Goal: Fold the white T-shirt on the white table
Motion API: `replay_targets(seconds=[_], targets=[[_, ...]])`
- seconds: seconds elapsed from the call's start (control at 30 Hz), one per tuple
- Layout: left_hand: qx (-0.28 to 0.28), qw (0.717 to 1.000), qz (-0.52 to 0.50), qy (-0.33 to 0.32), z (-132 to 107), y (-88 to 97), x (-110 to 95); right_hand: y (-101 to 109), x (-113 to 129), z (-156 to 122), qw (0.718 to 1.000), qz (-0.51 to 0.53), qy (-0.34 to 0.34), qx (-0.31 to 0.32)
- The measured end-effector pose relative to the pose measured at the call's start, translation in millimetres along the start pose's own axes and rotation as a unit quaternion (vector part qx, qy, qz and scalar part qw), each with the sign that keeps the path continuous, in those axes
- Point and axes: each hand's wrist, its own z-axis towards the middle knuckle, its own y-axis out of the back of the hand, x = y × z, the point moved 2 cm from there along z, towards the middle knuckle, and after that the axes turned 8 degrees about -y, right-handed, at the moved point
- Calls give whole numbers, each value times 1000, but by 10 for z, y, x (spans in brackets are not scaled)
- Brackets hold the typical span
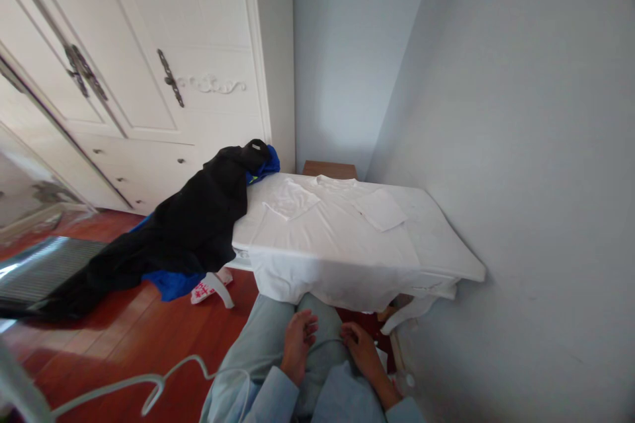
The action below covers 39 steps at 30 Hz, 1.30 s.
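My left hand (298,342) hovers over my lap, empty, its fingers loosely curved and slightly apart. Close by on the right, my right hand (360,347) is also empty, with bent, relaxed fingers. Both are just short of a white T-shirt (337,238), which lies spread on a white table (436,228). The shirt's neckline points to the far side and both sleeves lie on the tabletop. Its lower part hangs over the near edge toward my knees.
Black clothing (198,218) drapes off the table's left end, with blue fabric (173,284) under it. A white wardrobe (213,26) stands behind, a grey wall (520,145) closes the right side, and a white hanger (114,386) is at lower left. Behind the table is a brown wooden piece (330,169).
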Motion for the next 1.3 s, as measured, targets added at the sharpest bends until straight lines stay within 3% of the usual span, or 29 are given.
replay_targets(seconds=[0.3, 0.53, 0.7, 1.03, 1.3], targets=[[-30, 999, 22, 6, 40, 63, 3, -23, 40, -18, 1000, -11, 18, 3], [-102, 992, 20, -76, 198, 210, -175, -10, 29, -4, 1000, -18, 21, -12], [-101, 992, 31, -70, 173, 216, -242, 8, 87, -6, 999, -30, 25, -22], [-73, 995, 38, -58, 167, 200, -171, -11, 119, 10, 997, -57, 27, -42], [-87, 991, 54, -81, 220, 273, -145, 8, 153, -7, 998, -55, 21, -39]])
